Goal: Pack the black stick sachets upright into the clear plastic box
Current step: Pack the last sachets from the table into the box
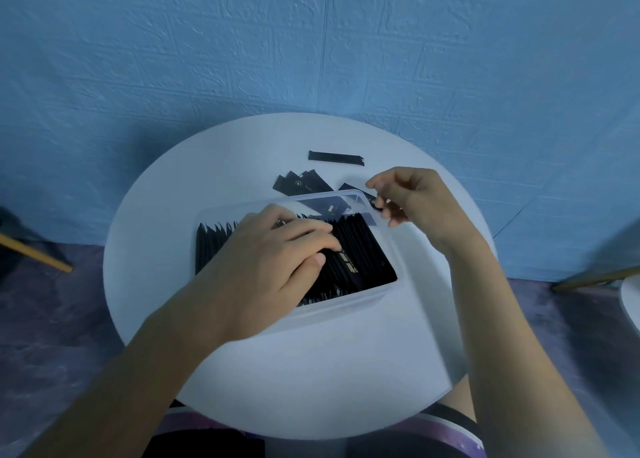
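The clear plastic box [388,246] sits in the middle of the round white table [311,371]. Inside it stands a packed row of black stick sachets [360,253]. My left hand [277,260] lies over that row, fingers curved onto the sachet tops, thumb against their near side. My right hand [412,198] hovers at the box's far right corner and pinches the end of a black sachet [372,201] between its fingertips. A loose sachet [336,156] lies flat behind the box, and a few more [298,185] lie fanned next to the far rim.
A blue textured wall rises just behind the table. Wooden chair legs [38,255] show at the left, and another leg [595,277] at the right beside a second white surface. Purple carpet covers the floor. My lap lies under the near table edge.
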Demonstrator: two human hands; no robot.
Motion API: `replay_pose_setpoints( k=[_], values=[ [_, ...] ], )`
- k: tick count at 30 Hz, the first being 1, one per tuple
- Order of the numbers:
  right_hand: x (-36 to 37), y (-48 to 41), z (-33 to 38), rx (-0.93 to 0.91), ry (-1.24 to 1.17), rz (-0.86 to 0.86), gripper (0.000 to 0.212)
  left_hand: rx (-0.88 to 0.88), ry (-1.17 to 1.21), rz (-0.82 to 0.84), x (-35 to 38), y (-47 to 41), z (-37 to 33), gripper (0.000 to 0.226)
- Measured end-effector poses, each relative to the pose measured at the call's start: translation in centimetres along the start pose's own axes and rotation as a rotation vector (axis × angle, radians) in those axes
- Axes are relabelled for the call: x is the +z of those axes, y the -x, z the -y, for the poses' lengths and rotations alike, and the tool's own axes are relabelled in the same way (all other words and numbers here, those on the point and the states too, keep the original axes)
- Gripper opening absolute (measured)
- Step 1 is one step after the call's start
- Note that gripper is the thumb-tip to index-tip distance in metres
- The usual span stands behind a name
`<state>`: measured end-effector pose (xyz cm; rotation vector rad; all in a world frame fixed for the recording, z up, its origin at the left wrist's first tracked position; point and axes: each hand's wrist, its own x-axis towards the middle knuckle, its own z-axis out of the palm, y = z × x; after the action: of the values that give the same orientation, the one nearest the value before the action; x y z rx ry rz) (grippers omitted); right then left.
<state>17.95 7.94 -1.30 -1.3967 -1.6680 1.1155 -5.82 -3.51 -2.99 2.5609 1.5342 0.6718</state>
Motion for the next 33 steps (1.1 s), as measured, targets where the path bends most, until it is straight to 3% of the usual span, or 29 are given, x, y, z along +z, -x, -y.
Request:
replay_pose_setpoints(
  k=[3,5,7,12,15,18,26,33],
  values=[
    [0.3,-2.5,-3.1,0.009,0.332,-0.136,0.008,-0.009,-0.018,0.040,-0.3,0.1,0.0,0.041],
    [0.5,-3.4,-4.2,0.047,0.581,-0.126,0.022,-0.020,-0.018,0.055,-0.4,0.2,0.1,0.041],
    [0.4,-3.9,-4.5,0.077,0.671,-0.105,0.030,-0.027,-0.017,0.045,-0.5,0.4,0.3,0.040],
    [-0.3,-4.2,-3.9,0.183,0.642,-0.069,0.018,-0.035,0.010,0.011,-0.5,0.5,0.4,0.037],
    [-0.7,-3.8,-3.5,0.125,0.436,-0.077,0.004,-0.036,0.016,0.012,-0.4,0.5,0.4,0.038],
    [-0.2,-3.0,-2.7,0.053,0.311,0.074,0.008,-0.041,0.022,0.015,-0.4,0.4,0.5,0.037],
    [1.6,-3.0,-3.0,-0.016,0.518,0.164,0.023,-0.057,0.030,0.020,-0.5,0.3,0.3,0.038],
    [-0.2,-1.9,-2.8,0.068,0.559,0.222,0.012,-0.051,0.039,-0.001,-0.5,0.4,0.2,0.038]
  ],
)
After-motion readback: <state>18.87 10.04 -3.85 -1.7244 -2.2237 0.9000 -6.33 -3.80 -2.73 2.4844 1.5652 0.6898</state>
